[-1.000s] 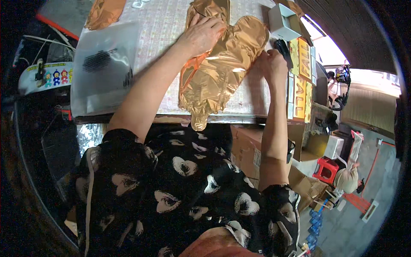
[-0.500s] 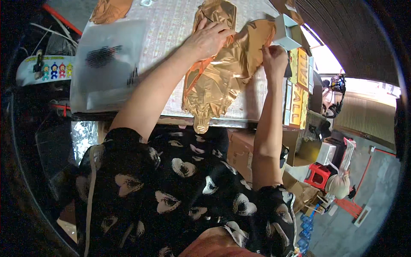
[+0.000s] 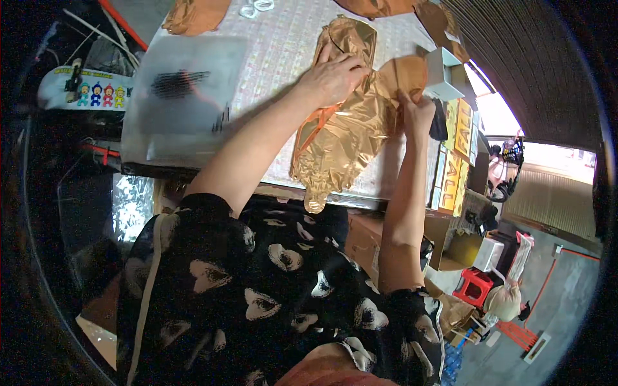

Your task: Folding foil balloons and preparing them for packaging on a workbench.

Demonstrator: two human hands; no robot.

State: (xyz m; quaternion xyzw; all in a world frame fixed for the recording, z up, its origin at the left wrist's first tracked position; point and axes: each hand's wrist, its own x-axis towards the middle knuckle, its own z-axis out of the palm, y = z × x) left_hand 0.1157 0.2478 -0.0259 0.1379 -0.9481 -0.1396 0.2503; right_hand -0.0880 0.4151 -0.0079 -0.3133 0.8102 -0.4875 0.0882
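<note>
A crinkled gold foil balloon (image 3: 344,145), uninflated, lies on the covered table in front of me. Its narrow tab hangs at the near table edge, and an orange-looking fold shows along its left side. My left hand (image 3: 331,80) rests on the upper part of the foil, thumb apart from the bent fingers, pressing it down. My right hand (image 3: 417,112) is closed in a pinch on the right lobe of the same balloon, close to a small white box; its fingertips are partly hidden.
A clear plastic bag (image 3: 187,103) with dark print covers the table's left side. More gold-orange foil (image 3: 199,16) and white loops (image 3: 256,8) lie at the far side. A white open box (image 3: 444,74) and yellow boxes (image 3: 458,154) stand along the right edge.
The view has shifted, so the table sits farther right and lower. My right hand has drawn the right lobe slightly toward me, and the foil there lies flatter. My left hand stays on the foil.
</note>
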